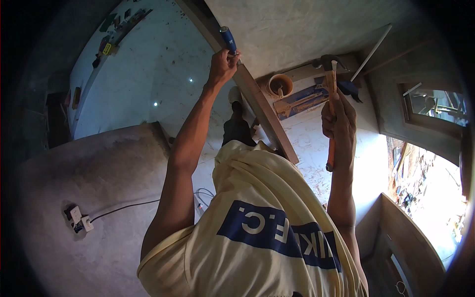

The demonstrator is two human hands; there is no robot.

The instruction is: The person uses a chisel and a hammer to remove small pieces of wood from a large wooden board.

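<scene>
My left hand (223, 68) is closed round a chisel with a blue handle (228, 40), at the lower end of the handle. The chisel stands over a long wooden beam (257, 101), its blade mostly hidden by my fingers, so I cannot tell whether the edge touches the wood. To the right, my right hand (341, 121) grips a claw hammer by its orange handle (330, 154). The dark hammer head (325, 62) points up and away, well apart from the chisel. The beam slants from the top middle down toward my body.
Beyond the beam stand a brown bucket (280, 85) and a flat blue and tan piece (303, 103) by the wall. A white rod (373, 52) leans nearby. On the left, a wall socket with plugs (79, 220) feeds a dark cable. Small items line a ledge (111, 44); a window (435, 105) is at right.
</scene>
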